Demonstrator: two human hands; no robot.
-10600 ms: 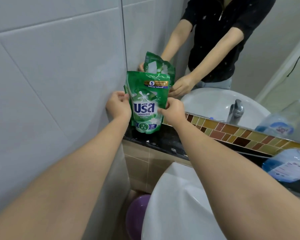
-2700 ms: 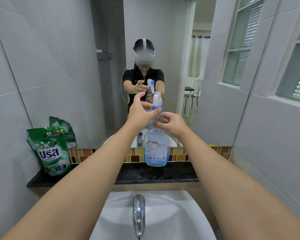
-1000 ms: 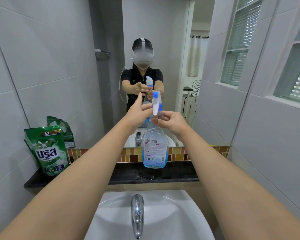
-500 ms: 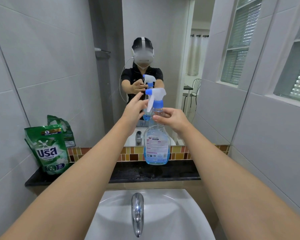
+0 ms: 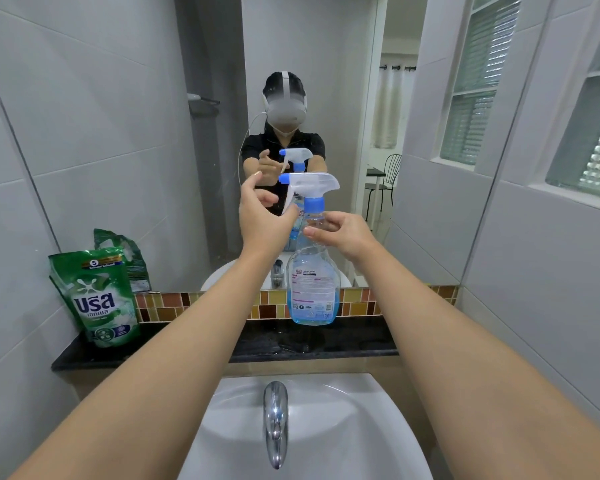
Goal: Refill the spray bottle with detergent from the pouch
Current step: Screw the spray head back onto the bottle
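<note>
The clear spray bottle (image 5: pixel 313 289) with a little blue liquid stands upright on the black ledge (image 5: pixel 354 336). Its white and blue spray head (image 5: pixel 309 183) sits on the neck, nozzle pointing left. My right hand (image 5: pixel 343 235) pinches the bottle's neck just under the blue collar. My left hand (image 5: pixel 262 216) is at the left of the head, thumb against the trigger, the other fingers spread and lifted off. The green detergent pouch (image 5: pixel 97 299) stands upright at the ledge's left end, against the wall, apart from both hands.
A mirror (image 5: pixel 222 140) behind the ledge repeats the bottle, pouch and the person. Below the ledge is a white basin (image 5: pixel 343 427) with a chrome tap (image 5: pixel 275 420). Tiled walls close in on both sides; a window (image 5: pixel 596 126) is at the right.
The spray head has turned on the neck, from edge-on to broadside with the nozzle to the left. My left hand's fingers have opened off the head. The right hand stays on the neck.
</note>
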